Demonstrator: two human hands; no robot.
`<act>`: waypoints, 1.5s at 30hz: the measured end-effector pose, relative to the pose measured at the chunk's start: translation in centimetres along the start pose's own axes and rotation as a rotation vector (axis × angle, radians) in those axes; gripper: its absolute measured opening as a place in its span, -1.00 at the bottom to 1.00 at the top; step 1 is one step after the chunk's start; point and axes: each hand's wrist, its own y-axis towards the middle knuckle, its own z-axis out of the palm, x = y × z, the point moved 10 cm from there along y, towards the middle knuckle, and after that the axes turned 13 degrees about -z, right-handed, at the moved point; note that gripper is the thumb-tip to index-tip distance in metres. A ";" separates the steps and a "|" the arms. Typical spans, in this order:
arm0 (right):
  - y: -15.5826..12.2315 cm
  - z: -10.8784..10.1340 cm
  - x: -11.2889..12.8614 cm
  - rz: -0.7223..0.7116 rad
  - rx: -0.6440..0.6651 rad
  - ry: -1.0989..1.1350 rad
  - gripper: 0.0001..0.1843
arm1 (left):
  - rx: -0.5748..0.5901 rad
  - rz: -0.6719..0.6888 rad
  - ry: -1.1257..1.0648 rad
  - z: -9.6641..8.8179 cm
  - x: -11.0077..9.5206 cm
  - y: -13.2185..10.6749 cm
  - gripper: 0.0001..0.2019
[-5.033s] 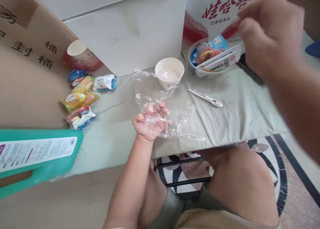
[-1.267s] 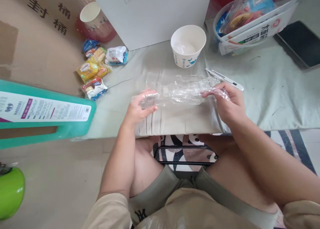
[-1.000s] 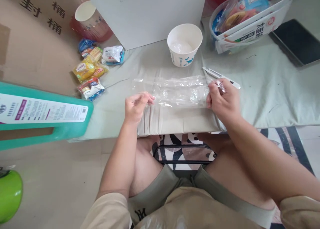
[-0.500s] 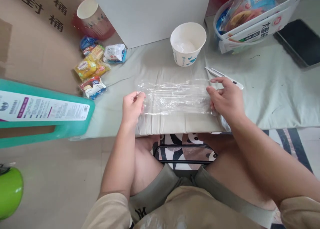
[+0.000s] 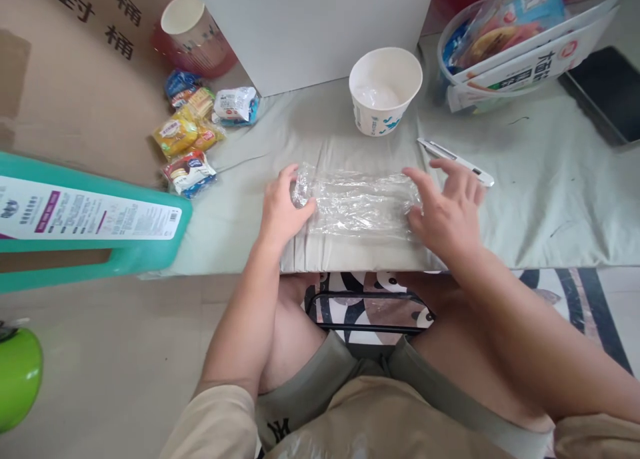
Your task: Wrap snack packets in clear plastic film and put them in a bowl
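A crumpled sheet of clear plastic film (image 5: 357, 205) lies on the cloth-covered table in front of me. My left hand (image 5: 285, 209) is at its left end, thumb and fingers spread apart around the bunched edge. At the right end is my right hand (image 5: 445, 205), also open, with its thumb and index fingertip touching the film or just beside it. A white utility knife (image 5: 456, 161) rests just beyond my right hand. Behind the film stands a white paper cup (image 5: 385, 95) with blue-green print and something clear inside.
Several packaged snacks (image 5: 189, 135) lie at the back left by a cardboard box (image 5: 95, 105). A teal jug (image 5: 170, 242) is at the left. A white box (image 5: 310, 32) stands behind; a tub of packets (image 5: 445, 79) and a dark phone (image 5: 607, 92) are at the right.
Both hands have loosened from a pinch and opened. The left hand has moved right, and the film's ends are drawn inward, so it looks shorter and more crumpled. The view has shifted slightly.
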 end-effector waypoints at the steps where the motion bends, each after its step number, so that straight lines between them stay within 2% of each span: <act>1: 0.0 0.1 0.7 -0.040 0.010 -0.002 -0.30 | 0.039 0.004 -0.056 0.5 -0.2 0.1 -0.34; 4: -0.1 -0.1 1.9 -0.116 0.016 0.062 -0.26 | 0.145 0.007 -0.304 1.5 -0.6 0.1 -0.42; 7: -0.1 -2.0 3.2 -0.199 -0.060 0.233 -0.30 | 0.258 0.023 -0.560 1.7 -1.1 -0.3 -0.47; 9: 0.2 -3.2 4.3 -0.255 -0.100 0.357 -0.34 | 0.318 0.038 -0.638 1.7 -1.4 -0.7 -0.46; 11: 0.9 -3.5 5.1 -0.283 -0.081 0.439 -0.35 | 0.360 0.058 -0.649 1.6 -1.7 -1.1 -0.45; 13: 1.8 -2.4 5.9 -0.302 -0.006 0.506 -0.27 | 0.433 0.085 -0.638 1.8 -2.2 -1.7 -0.43; 17: 3.5 1.5 7.9 -0.348 0.250 0.700 -0.02 | 0.691 0.073 -0.692 3.0 -3.0 -2.9 -0.35; 19: 3.8 3.2 8.8 -0.326 0.404 0.798 -0.02 | 0.787 0.025 -0.748 3.2 -3.0 -3.1 -0.30; 20: 3.8 3.9 9.2 -0.300 0.476 0.834 -0.09 | 0.809 -0.002 -0.772 3.2 -2.8 -3.0 -0.28; 22: 3.5 4.8 9.6 -0.250 0.591 0.862 -0.42 | 0.772 -0.051 -0.810 2.7 -2.0 -2.3 -0.26; 24: 3.4 5.0 9.3 -0.209 0.628 0.869 -0.82 | 0.598 -0.088 -0.861 1.4 -0.8 -0.6 -0.28; 25: 3.4 5.0 9.0 -0.184 0.607 0.882 -0.91 | 0.478 -0.106 -0.900 0.6 -0.1 0.2 -0.31; 26: 3.5 4.8 8.4 -0.146 0.559 0.905 -0.87 | 0.363 -0.129 -0.949 -0.2 0.6 0.9 -0.36; 28: 3.8 4.7 6.7 -0.020 0.414 0.982 -0.83 | 0.231 -0.206 -1.052 -0.6 1.6 1.5 -0.49; 29: 3.8 4.7 5.8 0.059 0.338 1.027 -0.82 | 0.243 -0.258 -1.087 0.0 1.7 1.5 -0.52; 31: 3.6 5.2 4.2 0.209 0.218 1.105 -0.80 | 0.408 -0.351 -1.090 2.6 0.7 0.8 -0.45; 33: 3.3 5.8 3.4 0.309 0.150 1.163 -0.76 | 0.617 -0.391 -0.993 5.3 -0.9 -0.8 -0.43; 35: 3.2 6.0 2.9 0.360 0.107 1.190 -0.70 | 0.701 -0.398 -0.842 6.9 -1.8 -2.0 -0.55; 39: 2.9 5.8 2.2 0.375 0.122 1.172 -0.61 | 0.560 -0.367 -0.634 6.6 -1.6 -1.9 -0.84; 42: 2.6 5.6 2.5 0.312 0.191 1.218 -0.53 | 0.576 -0.349 -0.671 6.0 -1.8 -1.8 -0.68; 45: 2.5 5.0 2.4 0.239 0.150 1.277 -0.59 | 0.639 -0.366 -0.782 5.7 -2.0 -1.8 -0.66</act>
